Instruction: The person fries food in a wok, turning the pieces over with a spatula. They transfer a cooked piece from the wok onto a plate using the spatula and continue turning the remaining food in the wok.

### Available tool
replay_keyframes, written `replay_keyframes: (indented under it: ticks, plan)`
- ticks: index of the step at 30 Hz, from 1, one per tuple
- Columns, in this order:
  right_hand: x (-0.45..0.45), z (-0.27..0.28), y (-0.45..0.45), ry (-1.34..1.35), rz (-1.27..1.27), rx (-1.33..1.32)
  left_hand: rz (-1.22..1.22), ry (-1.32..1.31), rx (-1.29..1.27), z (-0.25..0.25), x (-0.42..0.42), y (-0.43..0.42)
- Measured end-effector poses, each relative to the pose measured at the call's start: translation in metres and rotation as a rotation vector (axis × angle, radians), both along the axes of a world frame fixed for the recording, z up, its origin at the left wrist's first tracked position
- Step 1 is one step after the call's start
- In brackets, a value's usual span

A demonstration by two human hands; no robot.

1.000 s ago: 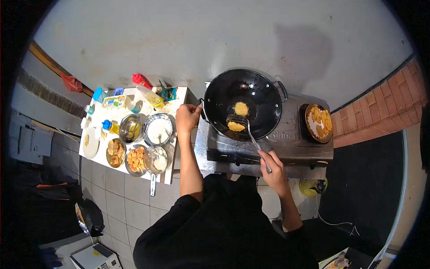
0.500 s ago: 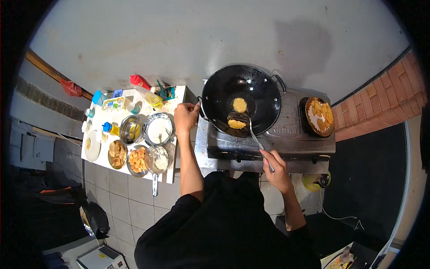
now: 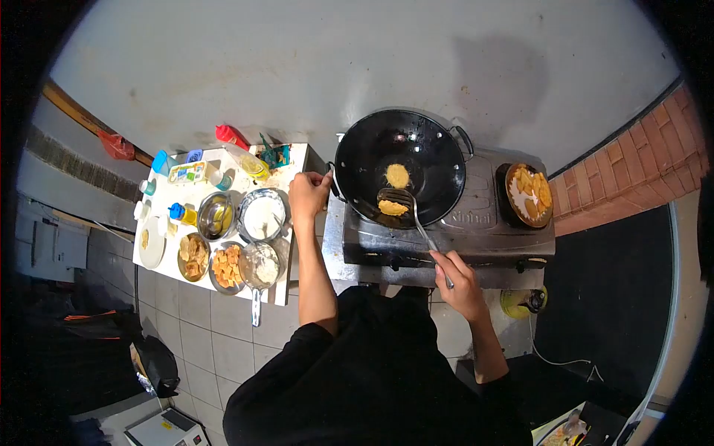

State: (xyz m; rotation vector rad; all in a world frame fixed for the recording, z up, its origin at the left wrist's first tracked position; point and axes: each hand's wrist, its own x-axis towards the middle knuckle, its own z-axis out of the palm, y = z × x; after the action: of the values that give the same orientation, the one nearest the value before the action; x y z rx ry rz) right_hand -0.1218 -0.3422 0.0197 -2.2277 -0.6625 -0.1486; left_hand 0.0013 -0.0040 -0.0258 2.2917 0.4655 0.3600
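Observation:
A black wok [image 3: 435,134] sits on the stove, with its left loop handle [image 3: 334,181] pinched in the closed fingers of my left hand [image 3: 309,197]. My right hand [image 3: 460,284] is wrapped around the handle of a slotted metal spatula [image 3: 422,232]. The spatula's head lies inside the wok, touching a golden fried piece [image 3: 392,209] near the front wall. Another round golden piece [image 3: 397,176] lies at the wok's bottom, just beyond the spatula head and apart from it.
A plate of fried pieces [image 3: 529,195] stands on the stove's right side [image 3: 476,238]. To the left, a white table [image 3: 281,293] carries a bowl of white batter [image 3: 262,218], a strainer [image 3: 258,267], a bowl of orange chunks [image 3: 227,266], a steel bowl [image 3: 216,215] and several bottles.

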Motion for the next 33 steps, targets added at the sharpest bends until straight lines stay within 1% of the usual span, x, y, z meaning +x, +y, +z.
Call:
replay_keyframes:
  ticks: [6,13,16,20,24,31,33]
  plan:
    - [0.002,0.004,0.000,0.005,0.004,-0.003,0.005,0.035,0.005,0.010,-0.002,-0.004]
    - [0.008,0.006,0.001,-0.006,0.001,0.013,0.014,0.031,-0.010,0.010,-0.002,-0.003]
    - [0.011,0.009,0.002,0.005,-0.007,0.057,0.020,0.026,-0.019,0.006,-0.002,-0.002]
    - [0.013,0.008,0.001,0.010,-0.004,0.052,0.009,0.006,-0.005,-0.003,0.001,0.001]
    - [0.013,0.008,0.000,0.010,-0.008,0.060,-0.020,-0.004,-0.007,0.005,-0.002,-0.001]
    - [0.014,0.008,-0.001,0.026,-0.009,0.082,-0.031,-0.009,-0.001,0.005,-0.002,0.000]
    - [0.014,0.009,0.000,0.025,-0.010,0.088,-0.013,0.053,-0.047,0.010,-0.003,0.000]
